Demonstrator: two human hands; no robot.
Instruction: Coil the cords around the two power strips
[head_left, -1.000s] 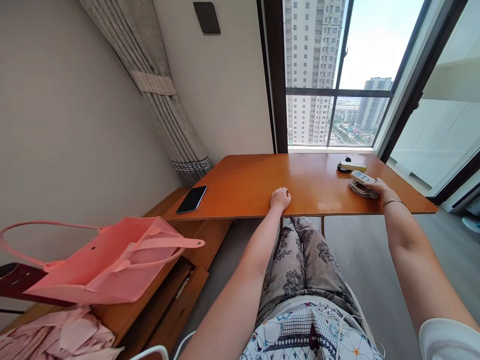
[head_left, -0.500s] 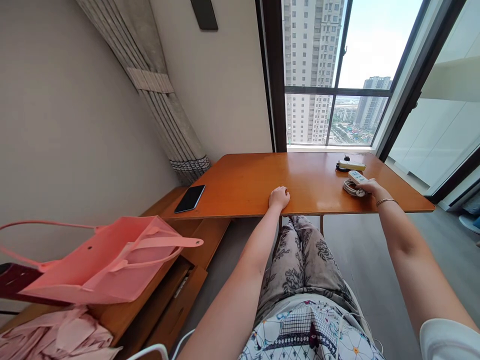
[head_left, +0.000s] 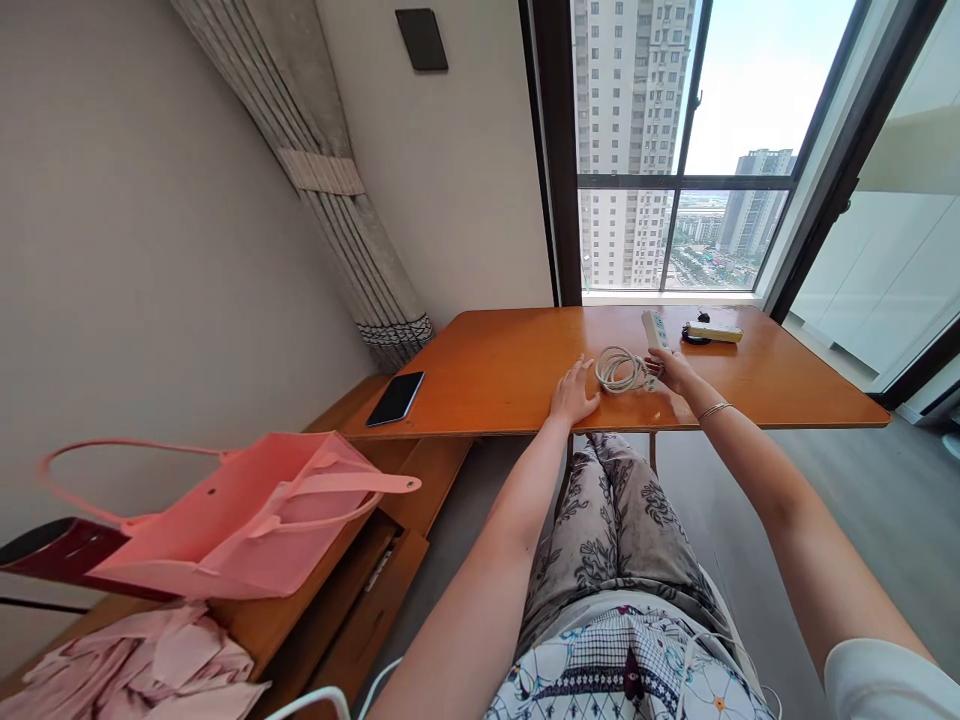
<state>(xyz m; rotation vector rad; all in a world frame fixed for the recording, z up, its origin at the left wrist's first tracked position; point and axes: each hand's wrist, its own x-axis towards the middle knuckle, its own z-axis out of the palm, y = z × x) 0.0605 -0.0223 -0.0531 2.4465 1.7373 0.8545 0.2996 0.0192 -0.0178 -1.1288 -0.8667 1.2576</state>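
My right hand (head_left: 673, 371) grips the near end of a white power strip (head_left: 655, 328), which points away toward the window. Its coiled white cord (head_left: 616, 370) hangs to the left of that hand, close over the tabletop. My left hand (head_left: 575, 392) rests at the front edge of the brown table (head_left: 495, 350), fingers stretched out and holding nothing, just left of the coil. A second, yellowish-white power strip (head_left: 715, 331) with a dark cord lies further right on the table.
A black phone (head_left: 396, 398) lies at the table's left end. On the lower wooden cabinet (head_left: 375, 590) at left stand a pink bag (head_left: 247, 520) and a heap of pink cloth (head_left: 142, 665). Beyond the table is a window (head_left: 675, 180), with a tied curtain (head_left: 337, 200) to its left.
My right hand has carried the power strip and its coiled cord left across the table, turning the strip. My left hand has uncurled and shifted slightly right.
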